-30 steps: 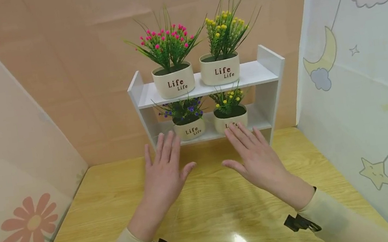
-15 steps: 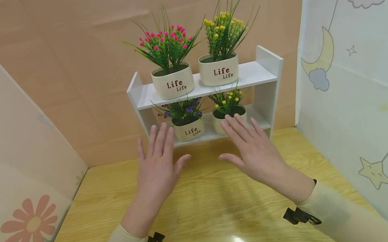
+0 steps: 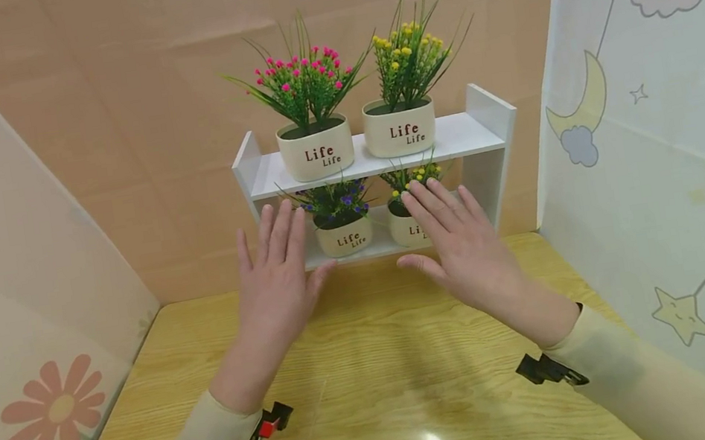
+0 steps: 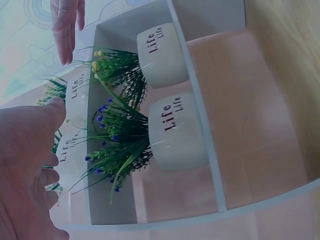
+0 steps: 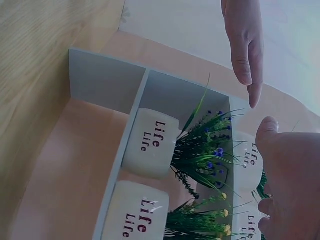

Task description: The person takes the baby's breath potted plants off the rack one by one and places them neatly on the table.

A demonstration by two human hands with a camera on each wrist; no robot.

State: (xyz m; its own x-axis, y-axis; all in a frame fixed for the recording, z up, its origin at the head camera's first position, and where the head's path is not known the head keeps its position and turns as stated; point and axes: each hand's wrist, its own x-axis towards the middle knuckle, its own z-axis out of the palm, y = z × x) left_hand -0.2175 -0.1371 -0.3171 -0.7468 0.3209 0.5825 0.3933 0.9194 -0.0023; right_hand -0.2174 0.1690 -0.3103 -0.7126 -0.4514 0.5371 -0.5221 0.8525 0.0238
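My left hand [image 3: 273, 291] is in front of the white shelf [image 3: 469, 134], fingers straight and palm down, holding nothing. To its right my right hand [image 3: 469, 256] is held the same way, its fingers overlapping the lower yellow-flower pot [image 3: 403, 229] in the head view. Between the hands, the purple-flower pot [image 3: 345, 239] stands on the lower board. On the top board are a pink-flower pot [image 3: 316, 156] at left and another yellow-flower pot [image 3: 400, 130] at right. All the pots are cream with "Life" lettering. Both wrist views show the hands in front of the shelf, apart from each other.
The shelf stands at the back of a wooden table [image 3: 362, 384], against a peach backdrop [image 3: 143, 129]. A pale wall with a flower print [image 3: 61, 407] closes the left side; one with cartoon prints [image 3: 684, 320] closes the right.
Both hands have risen and moved forward in the head view, the left also drifting left. The fingertips now overlap the lower plants instead of the lower pots' fronts. The pots have not moved.
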